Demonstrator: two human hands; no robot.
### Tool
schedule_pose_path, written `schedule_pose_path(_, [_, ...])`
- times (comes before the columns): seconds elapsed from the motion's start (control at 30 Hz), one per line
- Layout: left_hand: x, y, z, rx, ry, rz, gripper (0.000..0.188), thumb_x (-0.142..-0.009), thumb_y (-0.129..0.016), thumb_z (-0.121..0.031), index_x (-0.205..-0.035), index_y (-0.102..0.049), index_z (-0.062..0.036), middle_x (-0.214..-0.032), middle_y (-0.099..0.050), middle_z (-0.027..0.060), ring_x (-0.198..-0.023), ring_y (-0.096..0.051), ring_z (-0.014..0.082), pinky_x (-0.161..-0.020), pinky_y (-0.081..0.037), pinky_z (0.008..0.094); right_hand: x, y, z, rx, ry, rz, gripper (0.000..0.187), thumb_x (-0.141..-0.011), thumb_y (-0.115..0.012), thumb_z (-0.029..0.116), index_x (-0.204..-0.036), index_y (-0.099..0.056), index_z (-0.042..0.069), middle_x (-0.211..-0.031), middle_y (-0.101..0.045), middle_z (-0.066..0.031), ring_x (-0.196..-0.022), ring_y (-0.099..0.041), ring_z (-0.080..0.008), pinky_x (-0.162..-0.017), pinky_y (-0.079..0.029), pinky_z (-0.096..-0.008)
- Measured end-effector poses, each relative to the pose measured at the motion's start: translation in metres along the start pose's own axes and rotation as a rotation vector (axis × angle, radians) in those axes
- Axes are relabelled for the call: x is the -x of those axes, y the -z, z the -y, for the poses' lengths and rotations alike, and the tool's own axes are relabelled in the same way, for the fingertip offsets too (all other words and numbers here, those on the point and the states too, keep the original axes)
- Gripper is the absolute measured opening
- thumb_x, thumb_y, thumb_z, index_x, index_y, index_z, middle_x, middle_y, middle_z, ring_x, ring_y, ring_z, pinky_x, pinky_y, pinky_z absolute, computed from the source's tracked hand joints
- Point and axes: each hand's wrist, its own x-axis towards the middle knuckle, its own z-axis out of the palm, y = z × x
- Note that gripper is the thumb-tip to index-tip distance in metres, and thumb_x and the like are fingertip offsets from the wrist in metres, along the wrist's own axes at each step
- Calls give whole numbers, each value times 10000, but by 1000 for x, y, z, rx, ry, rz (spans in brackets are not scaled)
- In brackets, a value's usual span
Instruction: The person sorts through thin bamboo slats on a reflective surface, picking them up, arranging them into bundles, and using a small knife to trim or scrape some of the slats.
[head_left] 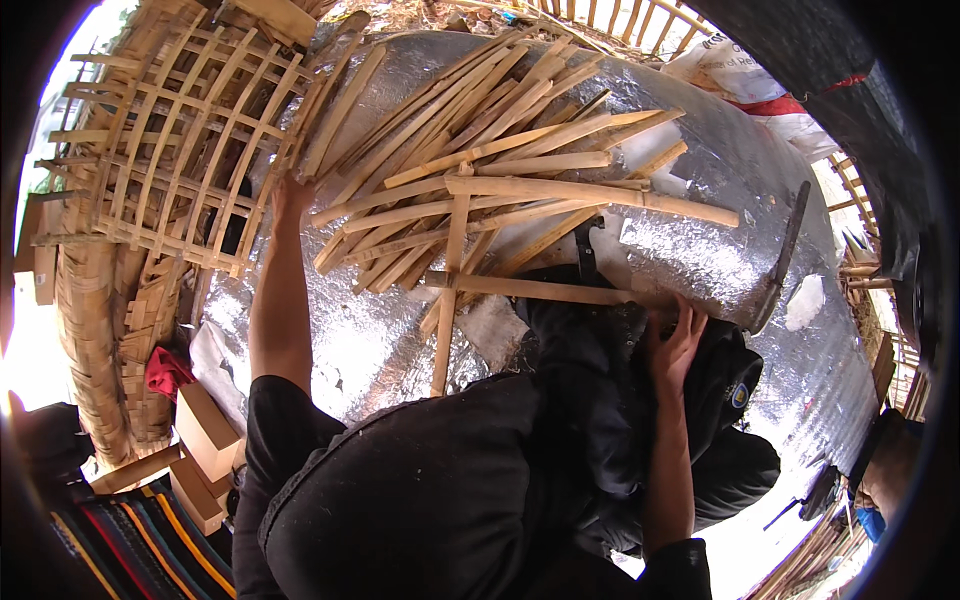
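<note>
Probably, the bamboo strip (540,289) handles light and stiff, with a little spring and edges that may splinter; its bare middle looks the best hold. It lies between the strip pile (470,120) and the person's lap, inward from the right edge of the silver sheet (690,245). Its long axis runs left to right — the left end crosses another strip (446,345), the right end meets the right hand (680,345), fingers fairly straight. The left hand (292,190) reaches strips near the sheet's left edge — I cannot tell how tightly either hand grips.
</note>
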Motion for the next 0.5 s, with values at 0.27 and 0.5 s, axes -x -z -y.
schedule_pose_path(0.27, [-11,13,12,371,131,428,440,-1004,-583,-417,-1098,-716,-9,-928,-728,108,-793,-694,269,-749,-559,421,2,-2,-6,32,10,23,473,-860,-743,98,-1306,-598,33,-1204,-585,-197,-1166,-545,-407,-1020,-448,-495])
schedule_pose_path(0.5, [8,90,-23,1034,296,589,401,-1046,-515,-467,-1020,-678,-101,-704,-528,-53,-554,-471,63,-522,-396,248,3,-9,-10,54,15,1,455,-900,-757,147,-1312,-600,34,-1214,-594,-225,-1140,-558,-440,-967,-476,-507])
